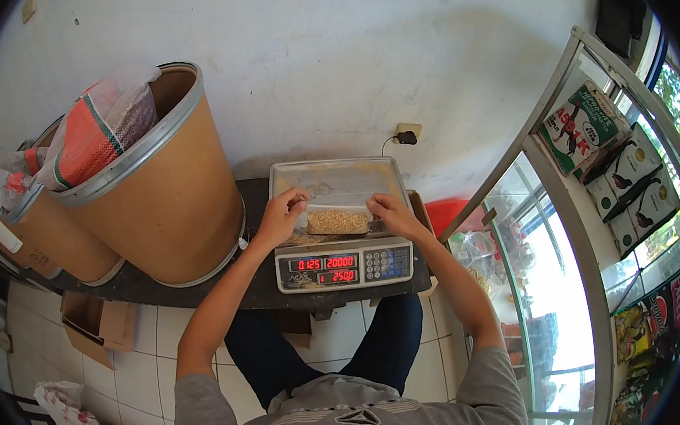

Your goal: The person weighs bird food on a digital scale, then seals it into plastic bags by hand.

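Note:
A clear plastic bag of yellowish grain [338,222] rests on the metal tray [353,171] of a digital weighing scale [344,266]. Red digits glow on the scale's display, beside a keypad. My left hand [286,215] pinches the bag's upper left corner, with thumb and fingers together. At the upper right corner, my right hand [392,211] grips the plastic in the same way. Between the hands the bag's top edge is stretched out, with the grain gathered below it.
Large brown drums [158,179] with metal rims stand at the left, one holding a woven sack [98,132]. A glass display case [518,238] with packets is on the right. The wall socket with a black plug [407,137] sits behind the scale. An open cardboard box [100,327] lies below.

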Tool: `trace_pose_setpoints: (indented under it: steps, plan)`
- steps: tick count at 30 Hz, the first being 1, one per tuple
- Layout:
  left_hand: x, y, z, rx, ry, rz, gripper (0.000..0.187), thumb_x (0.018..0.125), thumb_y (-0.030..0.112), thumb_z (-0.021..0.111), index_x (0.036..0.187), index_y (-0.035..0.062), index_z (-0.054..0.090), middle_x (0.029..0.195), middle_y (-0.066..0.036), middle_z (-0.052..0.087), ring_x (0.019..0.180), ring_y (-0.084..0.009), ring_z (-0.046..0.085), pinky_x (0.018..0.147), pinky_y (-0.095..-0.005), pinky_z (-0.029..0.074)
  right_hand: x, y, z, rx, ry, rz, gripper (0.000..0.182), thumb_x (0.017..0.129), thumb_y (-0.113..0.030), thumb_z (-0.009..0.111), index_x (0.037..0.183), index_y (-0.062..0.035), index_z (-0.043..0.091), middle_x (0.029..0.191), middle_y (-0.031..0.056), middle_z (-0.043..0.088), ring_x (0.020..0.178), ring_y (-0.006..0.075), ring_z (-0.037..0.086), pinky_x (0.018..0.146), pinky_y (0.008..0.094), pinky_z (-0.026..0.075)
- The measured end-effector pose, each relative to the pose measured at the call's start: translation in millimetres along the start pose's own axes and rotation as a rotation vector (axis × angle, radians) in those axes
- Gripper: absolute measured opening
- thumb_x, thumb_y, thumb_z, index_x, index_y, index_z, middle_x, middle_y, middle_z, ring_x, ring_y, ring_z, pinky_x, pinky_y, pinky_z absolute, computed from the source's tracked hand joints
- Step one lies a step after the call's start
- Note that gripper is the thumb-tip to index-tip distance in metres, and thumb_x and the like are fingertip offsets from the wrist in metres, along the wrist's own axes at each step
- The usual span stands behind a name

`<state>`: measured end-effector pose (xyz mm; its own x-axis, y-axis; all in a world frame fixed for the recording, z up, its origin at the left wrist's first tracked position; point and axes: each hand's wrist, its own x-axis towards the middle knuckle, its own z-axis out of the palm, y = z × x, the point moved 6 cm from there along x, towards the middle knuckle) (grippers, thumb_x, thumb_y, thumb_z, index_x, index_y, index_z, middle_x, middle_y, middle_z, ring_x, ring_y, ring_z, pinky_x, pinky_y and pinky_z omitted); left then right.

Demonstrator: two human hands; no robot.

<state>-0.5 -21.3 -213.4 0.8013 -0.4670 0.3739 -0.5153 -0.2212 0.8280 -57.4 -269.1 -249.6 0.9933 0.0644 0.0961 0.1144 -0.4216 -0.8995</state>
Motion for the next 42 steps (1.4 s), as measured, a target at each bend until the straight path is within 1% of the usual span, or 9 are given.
trace_pose_setpoints:
  steps: [12,20,26,32,35,37,38,40,42]
  plan:
    - [-2.1,6.3,-1.1,0.187,-0.126,0.194,0.014,0.084,0.012,0.062,0.091,0.0003,0.067,0.084,-0.014,0.063,0.074,-0.0278,0.058,0.069,-0.035,0.046,2.0,13.8,0.9,-0.057,0.029,0.006,0.037,0.098,-0.031,0.047,0.072,-0.0043,0.049,0.065,-0.0031,0.043,0.061,0.0076,0.04,0.058,0.0245,0.036]
    - [-0.6,-9.6,11.8,0.223,-0.153,0.249,0.018,0.089,0.017,0.057,0.089,-0.001,0.058,0.085,-0.014,0.057,0.083,-0.0282,0.054,0.074,-0.0375,0.043,-4.2,-2.1,-2.9,-0.064,0.113,-0.029,0.035,0.093,-0.028,0.053,0.077,0.0015,0.06,0.063,0.0041,0.056,0.061,0.0108,0.049,0.058,0.0289,0.04]
    - [1.3,-23.8,19.5,0.126,-0.217,0.035,0.025,0.094,0.024,0.052,0.097,-0.0004,0.054,0.088,-0.01,0.056,0.083,-0.0221,0.054,0.077,-0.0338,0.043,-15.3,-33.7,-3.6,-0.27,0.014,-0.143,0.019,0.091,-0.018,0.059,0.097,-0.0007,0.064,0.076,-0.0003,0.061,0.068,0.0062,0.049,0.063,0.0242,0.042]
    - [2.1,-41.1,29.7,-0.163,-0.208,-0.194,0.024,0.096,0.024,0.049,0.1,0.0009,0.052,0.087,-0.006,0.054,0.084,-0.0142,0.051,0.08,-0.0292,0.042,-10.8,-18.9,-1.6,-0.137,0.055,-0.043,0.021,0.09,-0.02,0.059,0.092,0.001,0.06,0.081,0.0069,0.062,0.072,0.0124,0.053,0.069,0.0267,0.044]
    - [8.8,-45.5,40.6,-0.338,-0.074,-0.19,0.021,0.097,0.023,0.047,0.097,0.0018,0.05,0.087,-0.006,0.053,0.083,-0.0129,0.05,0.076,-0.0292,0.042,0.6,8.1,9.2,0.4,0.156,0.03,0.023,0.093,-0.022,0.053,0.09,0.001,0.054,0.081,0.0093,0.059,0.076,0.0142,0.051,0.072,0.0289,0.043]
    - [11.9,-31.5,38.8,-0.234,0.303,-0.165,0.023,0.098,0.023,0.044,0.094,0.0011,0.048,0.082,-0.01,0.053,0.077,-0.0181,0.052,0.071,-0.0323,0.041,11.4,20.6,20.0,0.346,0.319,0.049,0.024,0.094,-0.022,0.049,0.09,0.0011,0.053,0.082,0.0115,0.058,0.077,0.0176,0.052,0.073,0.0316,0.042]
    - [14.7,-24.2,48.1,-0.236,0.298,-0.173,0.023,0.098,0.023,0.044,0.094,0.0011,0.048,0.082,-0.01,0.053,0.077,-0.0181,0.052,0.071,-0.0323,0.041,13.1,26.2,20.4,0.289,0.486,0.062,0.025,0.095,-0.022,0.046,0.09,0.0012,0.052,0.083,0.0138,0.057,0.078,0.021,0.052,0.075,0.0343,0.042]
    - [16.6,-3.0,45.5,-0.078,0.582,-0.073,0.025,0.099,0.026,0.039,0.095,0.0017,0.046,0.064,-0.016,0.052,0.061,-0.0345,0.054,0.059,-0.0443,0.038,11.7,1.1,24.9,0.178,0.646,0.016,0.024,0.095,-0.021,0.045,0.09,0.0018,0.051,0.083,0.0156,0.057,0.079,0.0248,0.053,0.075,0.0364,0.042]
    - [20.3,0.3,51.5,-0.009,0.561,-0.121,0.025,0.099,0.026,0.038,0.095,0.0023,0.046,0.07,-0.019,0.056,0.069,-0.041,0.056,0.062,-0.0469,0.039,11.0,-9.1,18.3,0.064,0.801,-0.03,0.024,0.095,-0.02,0.044,0.09,0.0023,0.051,0.083,0.0175,0.057,0.079,0.0286,0.053,0.076,0.0385,0.041]
